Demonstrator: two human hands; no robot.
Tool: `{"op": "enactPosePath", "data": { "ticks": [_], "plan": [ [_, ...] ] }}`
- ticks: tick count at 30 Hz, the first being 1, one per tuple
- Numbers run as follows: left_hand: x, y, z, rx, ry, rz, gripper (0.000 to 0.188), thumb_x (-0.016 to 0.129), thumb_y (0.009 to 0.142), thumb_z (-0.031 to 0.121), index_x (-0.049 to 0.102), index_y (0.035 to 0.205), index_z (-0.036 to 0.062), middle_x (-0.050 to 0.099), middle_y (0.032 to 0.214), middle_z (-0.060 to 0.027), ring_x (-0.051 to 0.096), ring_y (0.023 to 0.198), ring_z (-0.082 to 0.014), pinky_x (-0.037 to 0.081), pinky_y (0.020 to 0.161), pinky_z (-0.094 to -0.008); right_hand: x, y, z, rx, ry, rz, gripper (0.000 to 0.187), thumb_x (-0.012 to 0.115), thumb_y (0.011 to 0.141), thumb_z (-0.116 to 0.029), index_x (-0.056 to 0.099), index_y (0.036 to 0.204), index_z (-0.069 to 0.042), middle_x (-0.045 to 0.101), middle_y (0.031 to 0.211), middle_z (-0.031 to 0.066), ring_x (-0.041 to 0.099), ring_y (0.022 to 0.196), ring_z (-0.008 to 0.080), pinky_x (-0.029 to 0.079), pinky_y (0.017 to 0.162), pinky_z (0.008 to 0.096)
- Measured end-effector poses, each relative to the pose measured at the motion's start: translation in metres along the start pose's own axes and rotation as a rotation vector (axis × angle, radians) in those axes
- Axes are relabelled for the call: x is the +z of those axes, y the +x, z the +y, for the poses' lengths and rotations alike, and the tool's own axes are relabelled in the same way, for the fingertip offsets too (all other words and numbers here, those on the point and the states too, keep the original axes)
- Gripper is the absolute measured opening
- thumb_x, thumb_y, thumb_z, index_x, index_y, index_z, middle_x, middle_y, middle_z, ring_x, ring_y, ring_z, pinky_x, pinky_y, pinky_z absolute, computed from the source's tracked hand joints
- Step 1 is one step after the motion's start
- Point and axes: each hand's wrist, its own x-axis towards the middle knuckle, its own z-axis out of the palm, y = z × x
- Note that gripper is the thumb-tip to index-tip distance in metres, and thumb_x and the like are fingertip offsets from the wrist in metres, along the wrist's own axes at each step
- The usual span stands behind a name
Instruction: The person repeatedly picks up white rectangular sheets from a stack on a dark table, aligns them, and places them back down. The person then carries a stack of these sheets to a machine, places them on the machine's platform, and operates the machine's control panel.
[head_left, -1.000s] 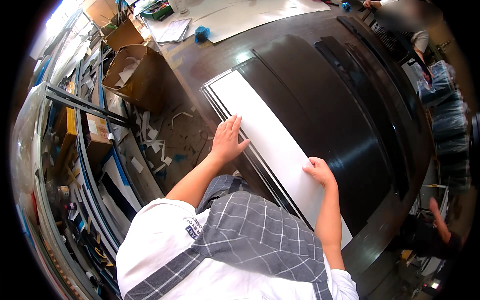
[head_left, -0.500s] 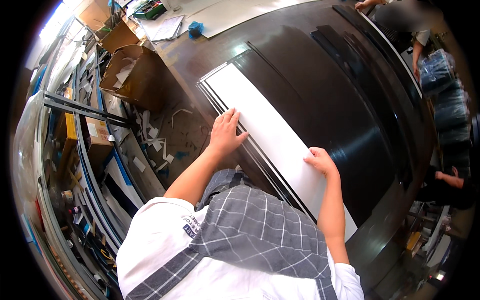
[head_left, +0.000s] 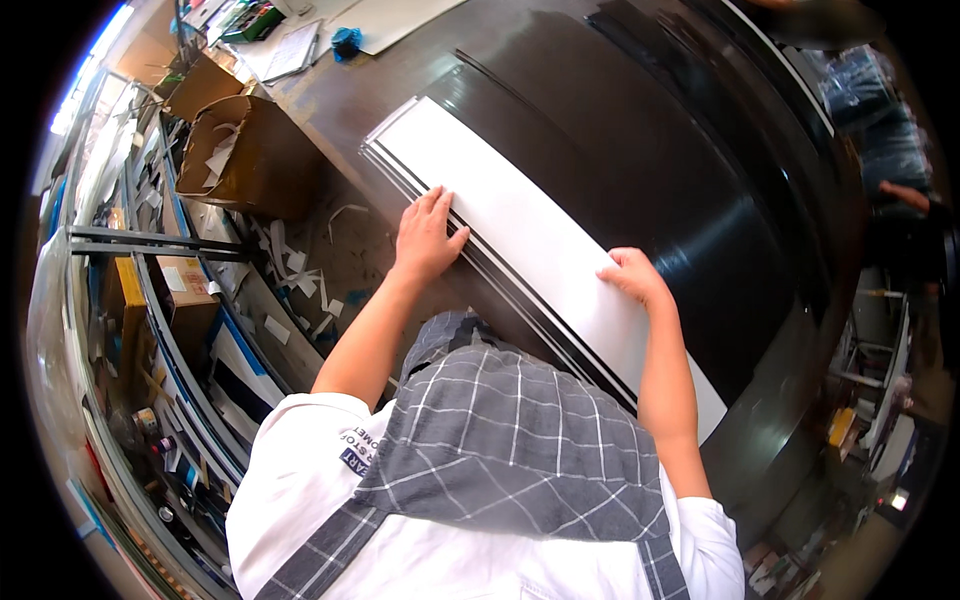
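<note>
A long white strip of sheet (head_left: pixel 530 215) lies slantwise in front of me, from the far left to beside my right arm. Along its near edge, narrow dark and white strips (head_left: pixel 405 182) run parallel to it. My left hand (head_left: pixel 428 240) is open, its fingers stretched over that near edge and its thumb apart. On the opposite edge my right hand (head_left: pixel 635 277) is closed, pinching the white strip with its fingers curled. Underneath is a dark, glossy sheet (head_left: pixel 700 270) on the large table.
A thin dark strip (head_left: pixel 500 85) and long black pieces (head_left: pixel 670 75) lie beyond. A brown bin (head_left: pixel 255 165) with white scraps stands left, near offcuts on the floor (head_left: pixel 295 265) and a cluttered rack (head_left: pixel 165 330). A blue crumpled item (head_left: pixel 346 43) sits on the table. Another person's hand (head_left: pixel 905 195) shows at right.
My view has shifted, so the table and bin sit further left and higher. Both hands keep their places on the white strip. The co-worker at the far right has mostly left the view.
</note>
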Motion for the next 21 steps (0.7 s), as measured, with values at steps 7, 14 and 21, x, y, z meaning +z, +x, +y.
{"op": "enactPosePath", "data": {
  "ticks": [7, 14, 21],
  "plan": [
    [0.007, 0.004, -0.003, 0.03, 0.062, -0.005, 0.062, 0.067, 0.079, 0.031, 0.048, 0.131, 0.0019, 0.044, 0.138, -0.0162, 0.04, 0.129, -0.0321, 0.03, 0.108, -0.0412, -0.036, -0.052, 0.045, 0.22, -0.189, -0.043, 0.029, 0.074, 0.071, -0.026, 0.067, 0.073, 0.002, 0.059, 0.063, 0.0068, 0.055, 0.061, 0.0149, 0.045, 0.06, 0.0325],
    [0.007, 0.005, -0.004, 0.018, 0.062, -0.05, 0.063, 0.065, 0.08, 0.033, 0.047, 0.133, 0.0042, 0.042, 0.141, -0.0156, 0.038, 0.13, -0.0332, 0.029, 0.108, -0.0414, -0.043, -0.092, 0.09, 0.337, -0.243, 0.059, 0.024, 0.073, 0.072, -0.023, 0.067, 0.075, -0.001, 0.06, 0.064, 0.0071, 0.056, 0.06, 0.0158, 0.045, 0.06, 0.0327],
    [0.009, 0.006, -0.005, 0.012, 0.093, -0.066, 0.062, 0.066, 0.08, 0.032, 0.047, 0.133, 0.0061, 0.041, 0.142, -0.0125, 0.036, 0.132, -0.0298, 0.028, 0.11, -0.0401, -0.042, -0.097, 0.069, 0.399, -0.307, 0.051, 0.03, 0.074, 0.07, -0.026, 0.069, 0.084, 0.001, 0.066, 0.079, 0.0162, 0.063, 0.071, 0.0234, 0.048, 0.067, 0.0346]
  ]
}}
